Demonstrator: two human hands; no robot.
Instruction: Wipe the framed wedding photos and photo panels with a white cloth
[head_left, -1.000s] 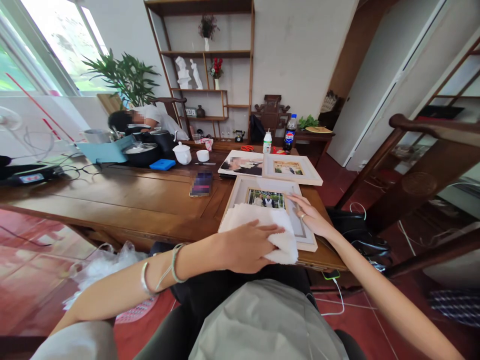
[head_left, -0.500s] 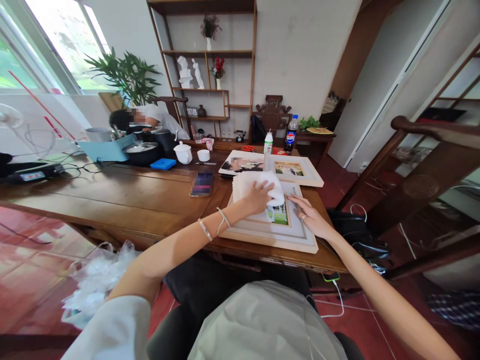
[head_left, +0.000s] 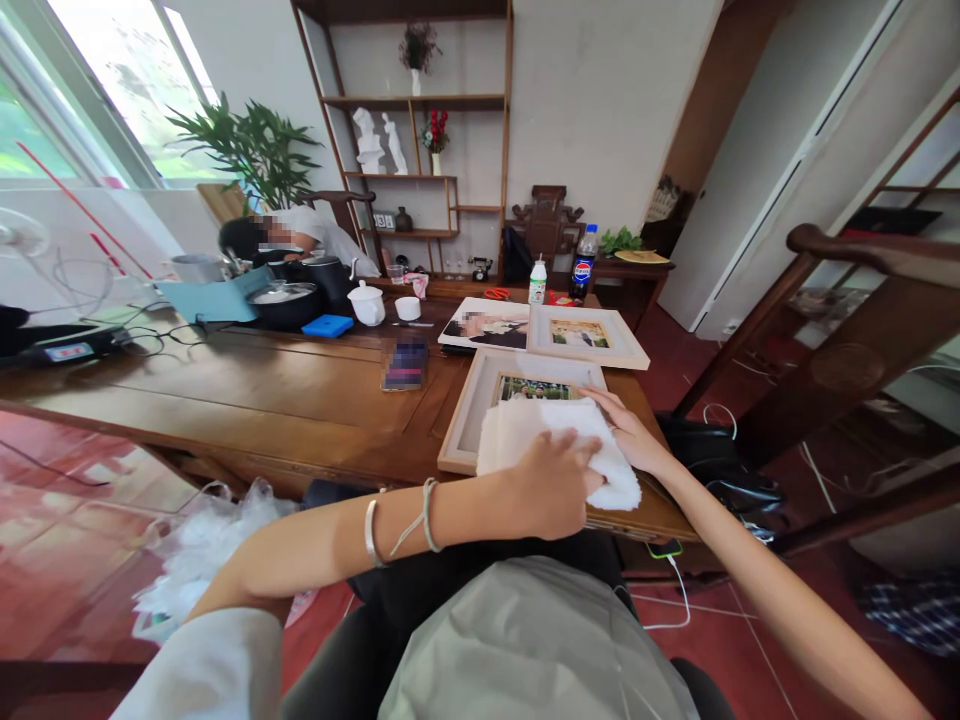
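Note:
A white cloth [head_left: 511,432] lies over the near half of a pale-framed picture [head_left: 457,464] on the table. Pressing down on it, my left hand [head_left: 553,482] has its fingers curled on the fabric. The cloth reaches past the frame's near right corner. My right hand [head_left: 628,432] has its fingers stretched out along the frame's right side, next to the cloth, whose edge hides part of that contact. The far strip of the picture shows above the cloth; the rest is covered.
Behind lie a second framed picture [head_left: 630,350] and a large photo print [head_left: 469,322]. A phone [head_left: 405,365], a white teapot [head_left: 367,303], a milk bottle [head_left: 538,283] and a cola bottle [head_left: 583,265] are on the table [head_left: 300,400]. Another person [head_left: 330,240] bends down behind pots at the left.
My left hand has slid the cloth toward me and to the right, from the picture's middle to its near right corner. My right hand has stayed almost in place at the frame's side.

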